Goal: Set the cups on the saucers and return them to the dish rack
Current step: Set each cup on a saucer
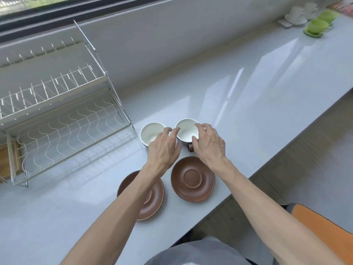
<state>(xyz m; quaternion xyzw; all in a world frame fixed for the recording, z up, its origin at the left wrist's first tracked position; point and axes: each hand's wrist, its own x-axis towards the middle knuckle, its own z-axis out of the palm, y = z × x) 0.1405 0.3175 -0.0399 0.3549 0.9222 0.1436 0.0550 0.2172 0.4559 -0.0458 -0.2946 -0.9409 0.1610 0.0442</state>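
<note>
Two cups with white insides stand side by side on the grey counter [248,96]. My left hand [164,148] hovers over the near right side of the left cup [150,131], with its fingers spread, blurred and holding nothing. My right hand [209,145] curls round the right cup [185,129], thumb on the near rim and fingers over the right rim; its brown handle shows below the thumb. Two brown saucers lie nearer to me. The right saucer [193,179] is bare, and my left forearm partly covers the left saucer [152,199].
A white two-tier wire dish rack [63,119] stands to the left, with nothing on its tiers. Far along the counter at the back right are green cups on saucers [318,25] and white cups [298,13]. The counter edge runs diagonally on the right, beside an orange seat [324,226].
</note>
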